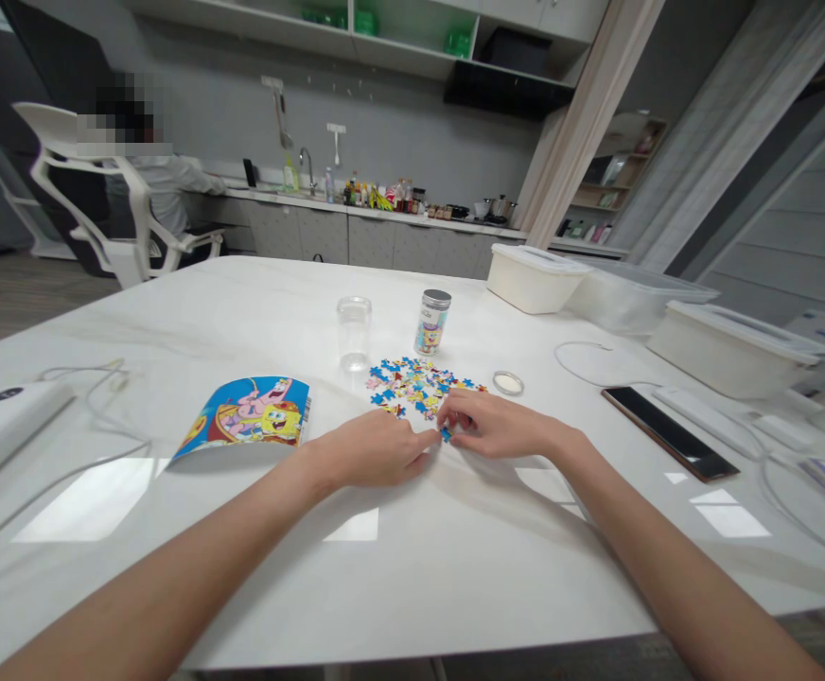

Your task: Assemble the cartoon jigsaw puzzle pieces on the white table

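A heap of small colourful puzzle pieces (412, 380) lies on the white table (412, 567). My left hand (377, 449) rests at the heap's near edge with its fingers curled and pinched toward a blue puzzle piece (446, 434). My right hand (494, 423) meets it from the right, fingers closed in a pinch over the same blue piece. A curled cartoon picture sheet (249, 413) lies to the left of my left hand. Behind the heap stand a clear empty cup (354, 331) and a small printed canister (432, 323). A round lid (507, 382) lies right of the heap.
A black phone (668, 433) and white cables lie at the right, with white lidded bins (536, 277) behind. A white device (1, 421) with a cable sits at the left. A person sits in a white chair (93, 189) by the far kitchen counter.
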Motion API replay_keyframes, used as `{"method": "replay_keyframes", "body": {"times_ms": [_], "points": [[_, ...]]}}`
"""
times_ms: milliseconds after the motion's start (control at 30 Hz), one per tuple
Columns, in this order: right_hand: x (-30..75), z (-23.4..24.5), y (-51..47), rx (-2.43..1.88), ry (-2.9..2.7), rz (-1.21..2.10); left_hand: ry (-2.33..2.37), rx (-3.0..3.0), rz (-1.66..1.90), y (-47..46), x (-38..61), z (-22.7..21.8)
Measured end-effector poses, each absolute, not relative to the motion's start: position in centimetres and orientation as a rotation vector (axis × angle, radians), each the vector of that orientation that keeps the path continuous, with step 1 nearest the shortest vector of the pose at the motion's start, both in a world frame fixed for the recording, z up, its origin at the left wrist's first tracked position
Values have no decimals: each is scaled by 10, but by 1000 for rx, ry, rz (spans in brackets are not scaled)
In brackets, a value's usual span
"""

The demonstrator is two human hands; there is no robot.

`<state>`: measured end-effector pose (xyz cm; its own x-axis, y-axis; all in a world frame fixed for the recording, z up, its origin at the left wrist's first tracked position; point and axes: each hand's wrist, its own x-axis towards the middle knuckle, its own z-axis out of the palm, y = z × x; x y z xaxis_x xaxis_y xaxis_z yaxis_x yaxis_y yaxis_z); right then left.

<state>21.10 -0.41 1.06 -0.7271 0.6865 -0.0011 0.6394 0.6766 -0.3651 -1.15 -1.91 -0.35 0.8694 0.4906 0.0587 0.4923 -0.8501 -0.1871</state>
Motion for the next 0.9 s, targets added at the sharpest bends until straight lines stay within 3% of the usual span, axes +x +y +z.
{"method": "replay_keyframes", "body": {"times_ms": [900], "points": [[212, 9, -4, -1190, -2706, 601, -758, -2834, 12, -20, -12, -5]]}}
